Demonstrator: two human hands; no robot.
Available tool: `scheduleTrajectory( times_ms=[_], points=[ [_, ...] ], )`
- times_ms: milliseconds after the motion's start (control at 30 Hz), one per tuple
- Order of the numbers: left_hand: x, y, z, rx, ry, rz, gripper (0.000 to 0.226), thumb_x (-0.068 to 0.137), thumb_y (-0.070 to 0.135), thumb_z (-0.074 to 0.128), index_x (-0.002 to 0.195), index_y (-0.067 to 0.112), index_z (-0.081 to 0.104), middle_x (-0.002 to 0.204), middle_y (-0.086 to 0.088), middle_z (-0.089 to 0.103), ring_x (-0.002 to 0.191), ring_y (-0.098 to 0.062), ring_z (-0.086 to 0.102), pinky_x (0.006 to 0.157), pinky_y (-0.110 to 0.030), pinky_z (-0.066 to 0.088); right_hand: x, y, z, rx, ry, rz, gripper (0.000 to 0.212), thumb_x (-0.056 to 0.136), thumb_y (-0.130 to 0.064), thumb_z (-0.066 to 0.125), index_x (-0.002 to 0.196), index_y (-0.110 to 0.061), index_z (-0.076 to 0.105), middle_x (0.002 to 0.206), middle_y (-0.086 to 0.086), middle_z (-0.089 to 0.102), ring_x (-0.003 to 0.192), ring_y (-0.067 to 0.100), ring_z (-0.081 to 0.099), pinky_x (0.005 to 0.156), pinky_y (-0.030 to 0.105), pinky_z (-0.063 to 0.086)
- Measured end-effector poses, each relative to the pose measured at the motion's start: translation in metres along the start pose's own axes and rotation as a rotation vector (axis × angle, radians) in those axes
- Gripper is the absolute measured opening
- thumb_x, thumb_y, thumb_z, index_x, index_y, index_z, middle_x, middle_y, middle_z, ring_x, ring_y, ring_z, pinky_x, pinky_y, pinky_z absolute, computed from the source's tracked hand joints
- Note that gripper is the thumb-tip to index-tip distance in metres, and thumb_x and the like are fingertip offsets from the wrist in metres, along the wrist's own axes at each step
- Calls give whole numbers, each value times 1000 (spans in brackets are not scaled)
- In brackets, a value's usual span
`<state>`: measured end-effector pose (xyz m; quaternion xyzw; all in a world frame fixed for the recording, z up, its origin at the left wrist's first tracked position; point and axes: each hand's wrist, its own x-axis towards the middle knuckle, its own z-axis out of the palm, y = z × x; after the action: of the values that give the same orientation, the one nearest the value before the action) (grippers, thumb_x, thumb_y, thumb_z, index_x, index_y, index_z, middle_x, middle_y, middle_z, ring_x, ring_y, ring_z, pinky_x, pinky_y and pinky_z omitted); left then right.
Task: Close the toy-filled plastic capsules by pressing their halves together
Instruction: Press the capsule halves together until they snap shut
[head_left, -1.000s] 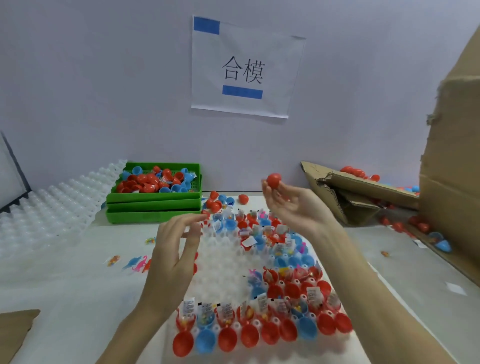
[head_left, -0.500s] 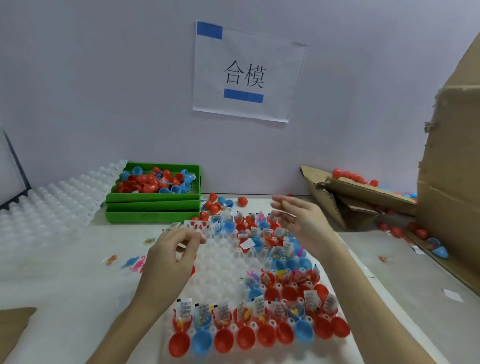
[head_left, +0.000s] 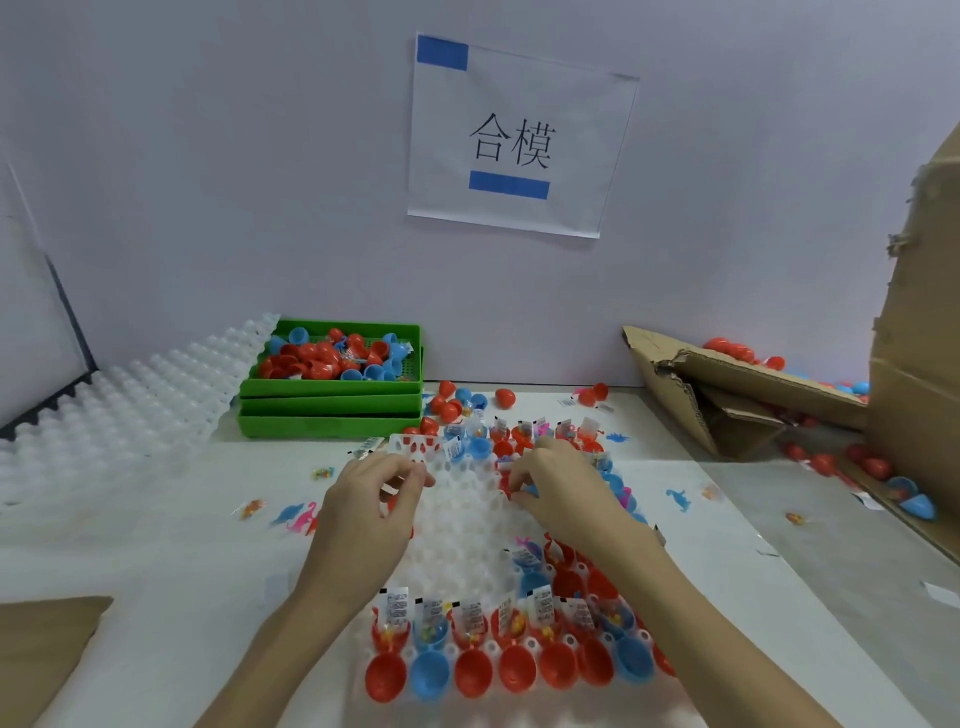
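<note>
Left hand (head_left: 363, 499): low over the left part of the white dimpled tray (head_left: 467, 525), thumb and forefinger curled toward each other at the tray's far-left rim; whether anything is pinched between them cannot be told. Right hand (head_left: 558, 486): low over the tray's far-middle rows, fingers curled down among the capsules there; something red shows at the fingertips, but a firm grip cannot be confirmed.

Open capsules (head_left: 498, 644): red and blue, hinged, standing in the tray's cells with paper slips and small toys inside, lids flopped forward along the near row; more along the right side and across the far rows. Middle cells of the tray bare.

Step in hand, judged: taking up the next open capsule from the far rows for closing. Advice for that step: seat slip and toy fully below the rim before folding the lid over; press the halves squarely together, thumb against fingers, so nothing is caught in the seam; steady the tray with the other hand, being light plastic and likely to shift.

Surroundings: loose capsules (head_left: 452, 402) beyond the tray's far edge. Stacked green bins (head_left: 332, 402), the top one heaped with red and blue halves. Spare white trays (head_left: 130, 400) at left. Torn cardboard box (head_left: 727, 384) at right, closed capsules behind and below it. Small toy figures (head_left: 298, 514) scattered on the table. Paper sign (head_left: 519, 135) on the wall.
</note>
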<state>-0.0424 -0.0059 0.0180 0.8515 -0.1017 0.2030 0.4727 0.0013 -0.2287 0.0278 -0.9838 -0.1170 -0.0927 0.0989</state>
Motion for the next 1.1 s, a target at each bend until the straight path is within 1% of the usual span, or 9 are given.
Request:
scheduleTrajectory(
  times_ms=[100,233,367,467,600,800,933,1000,1100],
  points=[
    [1,1,-1,3,7,-6,19,103,18,62,90,23,75,96,12,68,90,-2,61,73,-5,44,-2,2,1,7,37,10,17,100,-16,67,113,-17,77,113,-2,58,105,14,53,87,21,46],
    [0,2,-1,11,9,0,19,103,19,61,91,23,75,95,14,68,90,-5,62,72,-6,44,-3,-3,-4,219,172,4,17,98,-19,70,113,-20,78,112,-6,65,87,5,57,80,11,47],
    [1,1,-1,24,10,6,19,104,19,61,91,23,74,96,13,68,91,-4,62,72,-4,44,-6,-12,-4,341,56,-99,31,101,-16,65,129,-25,72,115,-7,76,83,-1,68,75,0,47],
    [1,0,-2,25,16,5,19,104,18,61,91,21,75,96,12,68,90,-5,62,73,-3,43,-4,-5,-2,214,63,-10,31,103,-14,62,132,-20,71,121,0,74,97,11,70,79,6,44],
    [2,0,-1,14,17,5,19,104,18,61,92,21,75,97,11,68,90,-4,62,72,-5,45,-3,4,6,43,33,16,24,99,-20,69,121,-18,76,113,-1,60,101,13,50,85,18,40],
    [1,-3,0,13,9,5,19,104,19,61,90,23,74,96,13,68,90,-3,61,72,-6,45,1,3,5,56,23,-8,20,99,-18,68,117,-18,77,105,-7,53,95,11,51,74,11,36],
    [3,-5,0,-12,3,-12,17,103,19,63,90,26,73,96,12,69,89,-1,62,71,-6,46,-6,-1,2,83,158,-67,19,99,-18,68,118,-15,73,120,1,58,101,12,52,81,9,37],
    [3,-5,1,-49,5,-23,12,101,20,67,93,28,71,95,13,70,90,2,62,71,-5,47,-14,-4,-1,118,256,-119,17,96,-15,71,113,-11,75,113,5,62,94,13,53,78,4,34],
    [4,-6,2,-170,-34,-75,12,98,27,70,110,26,71,103,13,73,94,4,66,78,-8,52,-26,-13,-5,207,364,-222,14,95,-18,71,106,-13,78,103,2,64,87,14,58,74,7,42]
  ],
)
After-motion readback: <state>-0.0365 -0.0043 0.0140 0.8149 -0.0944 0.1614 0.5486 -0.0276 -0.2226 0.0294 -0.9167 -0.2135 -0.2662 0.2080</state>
